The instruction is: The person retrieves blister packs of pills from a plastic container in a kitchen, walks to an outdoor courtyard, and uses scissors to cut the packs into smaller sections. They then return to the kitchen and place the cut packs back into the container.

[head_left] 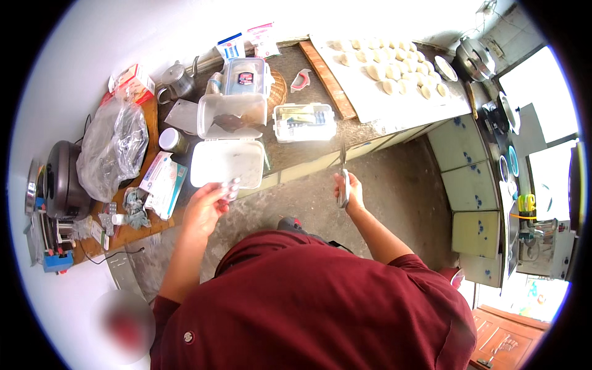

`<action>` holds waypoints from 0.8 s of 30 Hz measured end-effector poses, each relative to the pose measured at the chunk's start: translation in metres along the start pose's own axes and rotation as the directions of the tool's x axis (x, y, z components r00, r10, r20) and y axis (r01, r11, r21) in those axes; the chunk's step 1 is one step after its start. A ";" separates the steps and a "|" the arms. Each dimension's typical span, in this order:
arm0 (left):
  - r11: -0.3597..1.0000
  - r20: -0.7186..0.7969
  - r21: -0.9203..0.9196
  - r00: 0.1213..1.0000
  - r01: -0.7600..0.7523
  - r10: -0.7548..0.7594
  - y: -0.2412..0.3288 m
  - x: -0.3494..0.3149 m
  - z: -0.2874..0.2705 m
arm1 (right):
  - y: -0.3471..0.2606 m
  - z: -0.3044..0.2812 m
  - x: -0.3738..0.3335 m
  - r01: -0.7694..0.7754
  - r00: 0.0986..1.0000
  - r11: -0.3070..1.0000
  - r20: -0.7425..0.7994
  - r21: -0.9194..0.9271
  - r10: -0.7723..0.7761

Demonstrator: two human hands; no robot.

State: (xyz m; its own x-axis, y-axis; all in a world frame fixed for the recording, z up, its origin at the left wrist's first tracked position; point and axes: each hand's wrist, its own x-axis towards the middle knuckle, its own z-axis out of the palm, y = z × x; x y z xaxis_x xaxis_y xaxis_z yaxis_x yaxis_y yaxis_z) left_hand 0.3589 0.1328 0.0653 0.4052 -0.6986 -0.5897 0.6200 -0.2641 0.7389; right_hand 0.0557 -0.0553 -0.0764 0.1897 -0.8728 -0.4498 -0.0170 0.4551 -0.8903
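My left hand [208, 206] is closed, pinching a small silvery blister strip [234, 189] between thumb and fingertips. It is at the near edge of an open white plastic container [213, 161]. My right hand [351, 192] is wrapped round the grey handle of what looks like a pair of scissors [343, 179], its narrow blade end pointing away from me. Both hands are in the air in front of the counter, well apart. Beyond them sits a clear lidded box [303, 122] with small packets inside. Behind the white container, a translucent tub [231, 117] holds something brown.
Dumplings [394, 65] lie in rows on a white board [370, 105], beside a wooden strip [327, 80]. At left are a jar [172, 140], a tissue pack [163, 185], a plastic bag [114, 142] and a dark cooker [65, 179]. Green cabinets [465, 172] stand at right.
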 end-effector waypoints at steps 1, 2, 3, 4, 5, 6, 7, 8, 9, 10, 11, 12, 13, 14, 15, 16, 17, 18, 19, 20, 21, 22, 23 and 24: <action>0.999 0.065 0.043 0.998 0.022 -0.025 0.000 0.015 0.011 | -0.001 -0.004 0.002 0.007 1.000 1.000 -0.007 0.009 -0.007; 0.995 0.129 0.089 0.990 0.042 -0.053 0.001 0.030 0.023 | -0.001 -0.009 0.004 0.014 1.000 1.000 -0.015 0.018 -0.013; 0.989 0.188 0.134 0.979 0.060 -0.085 0.003 0.045 0.037 | -0.002 -0.014 0.006 0.018 1.000 0.999 -0.021 0.027 -0.018; 0.989 0.249 0.144 0.965 0.044 -0.079 0.003 0.059 0.054 | -0.007 -0.015 0.003 -0.003 0.999 1.000 -0.033 0.001 0.003; 0.988 0.310 0.153 0.948 0.027 -0.074 0.003 0.074 0.072 | -0.006 -0.019 0.003 0.002 0.999 1.000 -0.034 -0.003 -0.003; 0.989 0.291 0.149 0.954 0.024 -0.067 -0.001 0.094 0.087 | -0.005 -0.023 0.002 0.011 0.999 1.000 -0.030 -0.006 -0.011; 0.989 0.274 0.143 0.960 0.022 -0.061 -0.008 0.117 0.100 | -0.003 -0.027 0.001 0.019 0.999 1.000 -0.027 -0.011 -0.020; 0.992 0.262 0.125 0.964 0.024 -0.056 -0.011 0.136 0.114 | 0.000 -0.032 0.000 -0.007 1.000 1.000 -0.026 0.014 0.007; 0.994 0.249 0.106 0.967 0.026 -0.052 -0.014 0.153 0.127 | 0.001 -0.037 -0.002 -0.017 0.999 0.999 -0.033 0.029 0.018; 0.995 0.200 0.100 0.979 0.028 -0.048 -0.016 0.169 0.139 | 0.002 -0.041 -0.006 -0.027 0.999 0.999 -0.039 0.045 0.028; 0.998 0.199 0.063 0.979 0.032 -0.044 -0.019 0.184 0.148 | 0.002 -0.044 -0.009 -0.036 0.998 0.998 -0.042 0.059 0.038; 0.995 0.207 0.091 0.976 0.051 -0.069 -0.026 0.204 0.148 | -0.001 -0.044 -0.013 -0.058 0.997 0.998 -0.057 0.035 0.060; 0.990 0.215 0.123 0.972 0.074 -0.100 -0.029 0.214 0.150 | 0.002 -0.049 -0.013 -0.049 0.997 0.999 -0.061 0.012 0.050; 0.977 0.165 0.195 0.979 0.086 -0.119 -0.033 0.221 0.146 | 0.005 -0.053 -0.012 -0.041 0.997 0.999 -0.061 -0.013 0.040; 0.958 0.116 0.269 0.983 0.104 -0.140 -0.037 0.223 0.143 | 0.009 -0.059 -0.012 -0.035 0.997 0.999 -0.066 -0.038 0.032; 0.933 0.065 0.338 0.986 0.124 -0.154 -0.041 0.221 0.141 | 0.011 -0.061 -0.010 -0.031 0.995 0.997 -0.096 -0.064 0.025; 0.933 0.071 0.346 0.989 0.100 -0.132 -0.047 0.215 0.135 | 0.011 -0.064 -0.005 0.002 0.993 0.992 -0.116 -0.123 -0.017; 0.931 0.074 0.357 0.991 0.076 -0.109 -0.053 0.203 0.128 | 0.012 -0.066 0.000 0.033 0.990 0.983 -0.132 -0.179 -0.057; 0.928 0.137 0.372 0.986 0.035 -0.092 -0.059 0.191 0.119 | 0.014 -0.068 0.005 0.061 0.984 0.971 -0.147 -0.232 -0.097; 0.932 0.178 0.364 0.982 -0.001 -0.068 -0.062 0.172 0.113 | 0.015 -0.073 0.015 0.104 0.976 0.917 -0.137 -0.386 -0.168; 0.933 0.197 0.359 0.978 -0.010 -0.065 -0.063 0.152 0.107 | 0.009 -0.072 0.024 0.129 0.970 0.853 -0.116 -0.505 -0.215; 0.932 0.231 0.359 0.972 -0.042 -0.046 -0.061 0.133 0.098 | -0.002 -0.069 0.033 0.158 0.962 0.772 -0.081 -0.615 -0.262; 0.926 0.220 0.376 0.974 -0.030 -0.058 -0.060 0.118 0.088 | -0.010 -0.065 0.045 0.191 0.952 0.675 -0.033 -0.713 -0.305; 0.919 0.204 0.393 0.976 -0.015 -0.072 -0.059 0.103 0.079 | -0.008 -0.065 0.061 0.228 0.925 0.602 -0.022 -0.765 -0.379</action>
State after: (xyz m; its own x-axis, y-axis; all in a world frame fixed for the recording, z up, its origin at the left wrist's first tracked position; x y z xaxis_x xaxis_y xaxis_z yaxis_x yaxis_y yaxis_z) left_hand 0.3113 0.0240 -0.0138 0.2138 -0.7989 -0.5621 0.2998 -0.4940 0.8161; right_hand 0.0037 -0.1238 -0.1016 0.1602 -0.9838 -0.0803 -0.7181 -0.0604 -0.6933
